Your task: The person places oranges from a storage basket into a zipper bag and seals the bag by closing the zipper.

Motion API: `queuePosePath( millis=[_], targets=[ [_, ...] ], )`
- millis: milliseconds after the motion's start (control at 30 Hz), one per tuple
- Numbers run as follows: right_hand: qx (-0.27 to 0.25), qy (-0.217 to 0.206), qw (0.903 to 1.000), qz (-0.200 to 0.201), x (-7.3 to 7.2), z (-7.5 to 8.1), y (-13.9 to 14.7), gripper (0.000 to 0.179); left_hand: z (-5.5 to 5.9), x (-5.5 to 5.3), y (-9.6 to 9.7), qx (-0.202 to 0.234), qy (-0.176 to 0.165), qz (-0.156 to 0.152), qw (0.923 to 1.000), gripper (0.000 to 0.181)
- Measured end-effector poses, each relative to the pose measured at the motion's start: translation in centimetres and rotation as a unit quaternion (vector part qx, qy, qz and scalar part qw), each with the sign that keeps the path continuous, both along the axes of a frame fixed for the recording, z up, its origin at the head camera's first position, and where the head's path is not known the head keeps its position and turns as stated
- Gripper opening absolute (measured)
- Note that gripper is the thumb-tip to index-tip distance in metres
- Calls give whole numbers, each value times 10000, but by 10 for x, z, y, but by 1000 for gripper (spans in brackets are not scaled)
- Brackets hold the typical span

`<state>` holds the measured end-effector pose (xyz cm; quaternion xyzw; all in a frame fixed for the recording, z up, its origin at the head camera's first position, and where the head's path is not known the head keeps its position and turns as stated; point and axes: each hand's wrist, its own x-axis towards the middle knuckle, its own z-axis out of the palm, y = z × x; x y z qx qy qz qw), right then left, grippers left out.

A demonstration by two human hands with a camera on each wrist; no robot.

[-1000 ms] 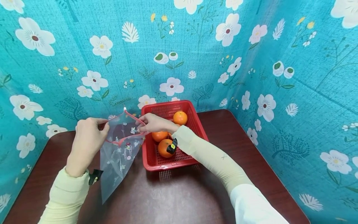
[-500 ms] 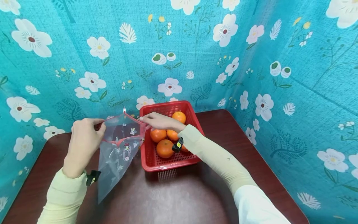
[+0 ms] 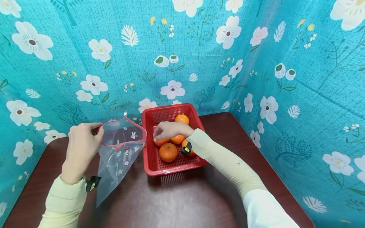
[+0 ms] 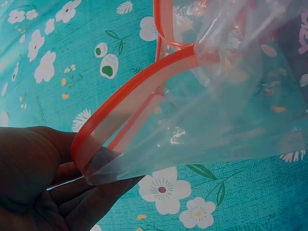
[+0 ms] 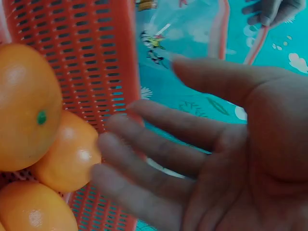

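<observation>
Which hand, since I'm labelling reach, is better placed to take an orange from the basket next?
Probably the right hand: it is over the red basket, holding nothing and close to the oranges. The left hand pinches the plastic bag outside the basket.

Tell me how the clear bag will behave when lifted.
The clear bag will probably be floppy: its film hangs creased from the left hand, which pinches one end of its mouth. It is likely light, since the film looks thin enough to see through. The red rim may be a little stiffer, as it bows in a smooth curve.
</observation>
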<state>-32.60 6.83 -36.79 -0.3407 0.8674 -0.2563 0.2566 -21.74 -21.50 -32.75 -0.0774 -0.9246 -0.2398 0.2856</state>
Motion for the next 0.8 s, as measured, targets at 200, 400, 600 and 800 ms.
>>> queuePosePath(
  millis=[200, 400, 600, 800],
  targets=[
    [1074, -162, 9938, -221, 6, -4, 0, 46, -5, 0, -3, 47, 65, 10, 10000, 19],
    [1200, -465, 9904, -499, 8, -11, 1, 53, -8, 0, -6, 53, 107, 0, 9999, 18],
    [1378, -483, 9884, -404, 12, -17, 0, 59, -12, 0, -7, 89, 98, 69, 9999, 20],
    [1742, -71, 9847, -32, 13, -22, -4, 58, -15, 1, -8, 88, 179, 92, 9998, 19]
  ],
)
